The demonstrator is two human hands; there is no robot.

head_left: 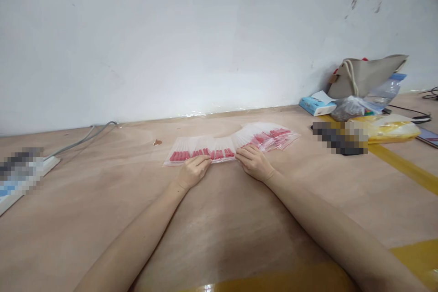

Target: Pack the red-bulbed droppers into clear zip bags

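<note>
Several clear plastic bags with red strips lie overlapped in a row on the table. One plastic bag (222, 151) shows in the gap between my hands, its red marks along the near edge. My left hand (195, 171) is closed, with thumb and fingertips pinching that bag's near left corner. At the near right corner my right hand (253, 162) is also closed, its fingers bent down on the edge. More overlapped bags (179, 149) extend to the left, and a fanned pile of bags (273, 137) spreads to the right, partly covered by my right hand.
On the right are a blue tissue pack (316, 103), a grey cloth bag (372, 75), a yellow package (393, 128) and a blurred dark object (342, 139). A white wall (171, 45) rises behind. A power strip (30, 185) with a grey cable (82, 139) lies left.
</note>
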